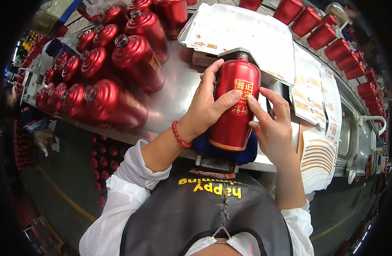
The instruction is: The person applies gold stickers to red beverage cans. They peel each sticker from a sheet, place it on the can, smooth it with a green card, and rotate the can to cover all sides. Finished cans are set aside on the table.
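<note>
Your left hand [205,109] grips 1 smooth, metallic-red cylindrical bottle [231,133], thumb over its gold print [247,86]; your right hand [273,130], loosely curled, touches its side with fingertips. It lies tilted above a blue support [243,157] beside the steel table [178,79]. Leftward, clear-necked red bottles [136,59] hide any contents.

- A bottle [230,128] sits between the left hand [206,102], on its left side, and the right hand [272,128], on its right.
- A group of bottles [136,62] stands on the table [179,87], left of the hands.
- Paper sheets [247,36] lie beyond the bottle and to its right.
- A row of containers [322,35] curves behind and right of the sheets.
</note>
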{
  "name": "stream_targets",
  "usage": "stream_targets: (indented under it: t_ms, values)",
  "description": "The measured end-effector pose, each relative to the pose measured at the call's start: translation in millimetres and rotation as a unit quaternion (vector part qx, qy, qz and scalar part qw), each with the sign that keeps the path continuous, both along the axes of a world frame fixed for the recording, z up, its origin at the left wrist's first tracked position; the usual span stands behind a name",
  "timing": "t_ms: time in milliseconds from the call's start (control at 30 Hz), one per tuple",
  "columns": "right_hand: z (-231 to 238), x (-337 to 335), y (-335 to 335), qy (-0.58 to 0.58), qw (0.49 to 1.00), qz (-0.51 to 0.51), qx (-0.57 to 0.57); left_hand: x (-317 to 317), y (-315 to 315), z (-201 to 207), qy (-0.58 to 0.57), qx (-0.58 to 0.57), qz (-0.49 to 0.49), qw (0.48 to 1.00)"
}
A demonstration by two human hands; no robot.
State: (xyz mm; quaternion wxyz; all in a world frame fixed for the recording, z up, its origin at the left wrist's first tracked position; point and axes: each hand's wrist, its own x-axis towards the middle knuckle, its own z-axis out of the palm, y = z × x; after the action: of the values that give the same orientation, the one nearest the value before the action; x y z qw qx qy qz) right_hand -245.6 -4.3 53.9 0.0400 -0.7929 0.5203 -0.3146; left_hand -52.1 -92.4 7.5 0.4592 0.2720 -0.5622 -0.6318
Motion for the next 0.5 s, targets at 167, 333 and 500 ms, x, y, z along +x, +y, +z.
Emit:
stream_targets:
  t_ms: [167,333,500]
  values:
    - [12,-7,-9,-0.037,0.998,0.012,-0.055,0,-1,3,-0.008,-0.007,0.0,1.0]
    - [55,-9,-43,-0.086,0.991,0.082,0.054,3,-2,4,-0.028,-0.009,-0.007,1.0]
    - [35,-13,-58,0.058,0.978,0.091,-0.178,2,-8,7,0.042,0.085,-0.046,0.994]
